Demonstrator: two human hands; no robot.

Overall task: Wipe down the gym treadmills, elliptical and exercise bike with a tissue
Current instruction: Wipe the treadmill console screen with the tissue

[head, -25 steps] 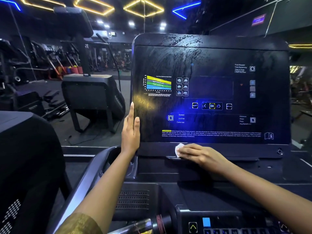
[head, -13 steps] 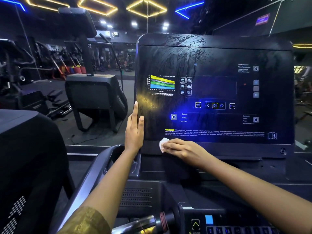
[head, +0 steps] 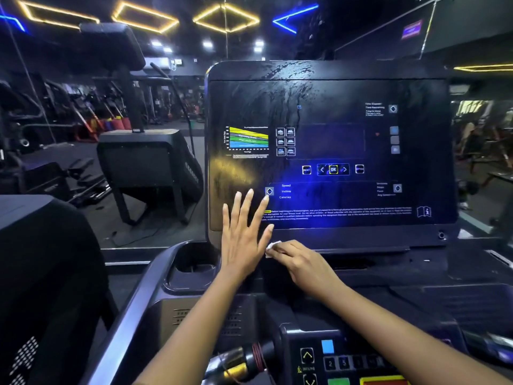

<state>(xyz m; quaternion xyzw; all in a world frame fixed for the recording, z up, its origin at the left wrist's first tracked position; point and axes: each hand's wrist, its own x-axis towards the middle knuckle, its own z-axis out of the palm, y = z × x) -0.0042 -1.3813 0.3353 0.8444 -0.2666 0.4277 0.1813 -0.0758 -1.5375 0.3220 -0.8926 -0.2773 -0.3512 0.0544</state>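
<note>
tissue [head: 273,247] under right hand [head: 301,263] fingertips, left edge out

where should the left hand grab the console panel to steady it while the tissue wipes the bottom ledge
Grip the console panel by its left vertical edge, coming from the left side. That rounded edge stands free of the frame, so fingers can wrap behind it. The left hand is open beside it; the right hand presses the tissue on the ledge.
</note>
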